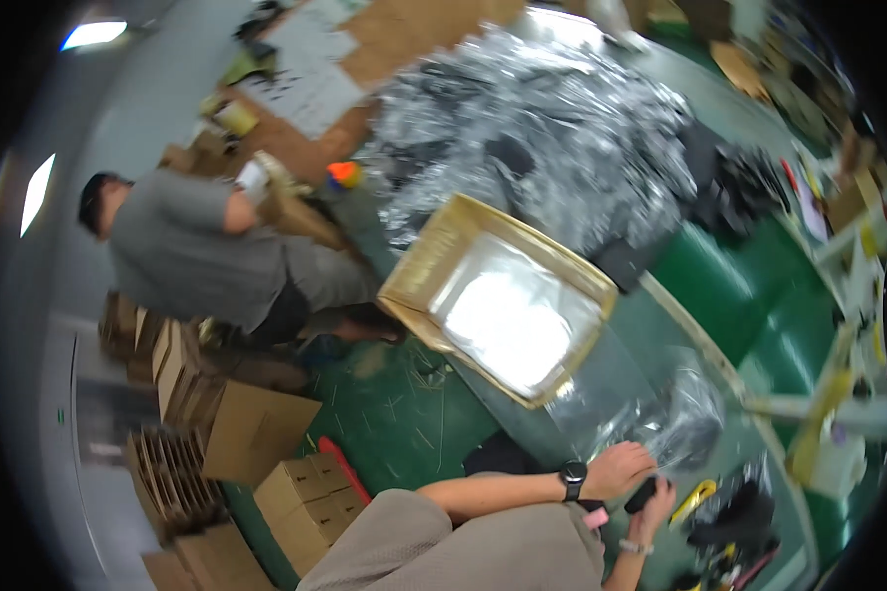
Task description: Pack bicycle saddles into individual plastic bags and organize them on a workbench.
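My left hand [616, 467], with a black watch on its wrist, rests on a crumpled clear plastic bag [672, 422] on the green table [729, 286]. My right hand [662, 507], with a thin bracelet on its wrist, sits just below it. A small black object [641, 494] lies between the two hands and both seem to grip it. Blur hides exactly how the fingers lie.
An open cardboard box [416, 278] with a shiny clear liner stands left of the bag. Behind it lies a heap of plastic-wrapped dark items [542, 128]. A person in a grey shirt [192, 246] bends over boxes at left. Stacked cartons [256, 433] fill the lower left. A yellow tool [695, 498] lies by my right hand.
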### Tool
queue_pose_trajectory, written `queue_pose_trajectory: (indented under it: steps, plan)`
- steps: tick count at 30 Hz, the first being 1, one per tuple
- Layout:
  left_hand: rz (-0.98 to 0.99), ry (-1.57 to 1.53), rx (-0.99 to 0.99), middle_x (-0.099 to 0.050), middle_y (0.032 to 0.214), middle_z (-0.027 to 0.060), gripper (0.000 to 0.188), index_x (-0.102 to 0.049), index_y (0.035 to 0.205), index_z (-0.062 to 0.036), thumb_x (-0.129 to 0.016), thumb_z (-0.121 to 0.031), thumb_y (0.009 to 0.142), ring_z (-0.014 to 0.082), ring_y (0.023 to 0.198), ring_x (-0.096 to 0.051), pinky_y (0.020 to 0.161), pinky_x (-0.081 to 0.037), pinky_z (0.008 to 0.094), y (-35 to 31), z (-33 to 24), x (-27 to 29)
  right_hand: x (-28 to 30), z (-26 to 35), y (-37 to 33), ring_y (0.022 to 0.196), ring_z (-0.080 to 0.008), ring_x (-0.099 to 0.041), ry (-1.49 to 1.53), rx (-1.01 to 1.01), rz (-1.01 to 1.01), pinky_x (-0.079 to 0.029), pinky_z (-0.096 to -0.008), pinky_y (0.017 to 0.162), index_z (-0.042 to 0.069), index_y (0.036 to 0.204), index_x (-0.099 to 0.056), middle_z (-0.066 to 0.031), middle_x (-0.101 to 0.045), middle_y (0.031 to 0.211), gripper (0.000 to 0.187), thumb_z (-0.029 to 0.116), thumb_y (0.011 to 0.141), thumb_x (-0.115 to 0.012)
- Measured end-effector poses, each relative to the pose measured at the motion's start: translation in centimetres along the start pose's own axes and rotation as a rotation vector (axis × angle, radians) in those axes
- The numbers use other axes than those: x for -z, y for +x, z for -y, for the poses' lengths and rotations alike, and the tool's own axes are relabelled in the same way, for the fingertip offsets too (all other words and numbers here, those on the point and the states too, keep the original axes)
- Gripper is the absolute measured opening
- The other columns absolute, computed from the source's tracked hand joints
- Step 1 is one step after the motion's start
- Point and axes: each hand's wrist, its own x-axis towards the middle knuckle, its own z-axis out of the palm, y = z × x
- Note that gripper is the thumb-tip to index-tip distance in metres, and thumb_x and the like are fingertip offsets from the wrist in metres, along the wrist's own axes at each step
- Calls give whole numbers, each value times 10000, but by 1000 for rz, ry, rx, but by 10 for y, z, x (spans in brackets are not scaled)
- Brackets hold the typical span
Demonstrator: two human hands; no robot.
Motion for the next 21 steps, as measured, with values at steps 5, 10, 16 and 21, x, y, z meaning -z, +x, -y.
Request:
queue_pose_trajectory:
  steps: [5, 10, 16, 21]
  plan:
    - [-127, -100, 187, -564, 812, 119, 114, -599, 916, -41, -564, -147, 894, 317, 799, -560, 692, -455, 411, -32, -15, 36, -74, 46, -20, 776, -138, -602, 410, -66, 162, -513, -274, 693, 47, 972, -575, -34, -602, 879, 113, 146, 924, -548]
    - [-368, 423, 117, -559, 796, 107, 117, -601, 909, -54, -594, -113, 808, 286, 757, -550, 674, -451, 383, -22, 26, 127, -116, 85, -26, 551, -141, -574, 95, -155, 356, -499, -262, 498, 61, 890, -574, -35, -580, 725, 149, 207, 914, -562]
    - [-235, 41, 153, -572, 803, 119, 106, -608, 919, -48, -561, -108, 845, 300, 782, -574, 702, -463, 386, -43, -10, 121, -176, 80, -27, 753, -136, -605, 449, -360, 468, -523, -270, 652, 64, 1040, -582, -48, -613, 857, 230, 255, 913, -591]
    - [15, -507, 234, -576, 812, 116, 136, -599, 904, -29, -538, -149, 920, 246, 794, -587, 716, -466, 328, -64, -61, 123, -217, 114, -67, 887, -173, -569, 311, -63, 363, -499, -315, 783, 29, 1205, -532, -76, -588, 1047, 370, 293, 947, -560]
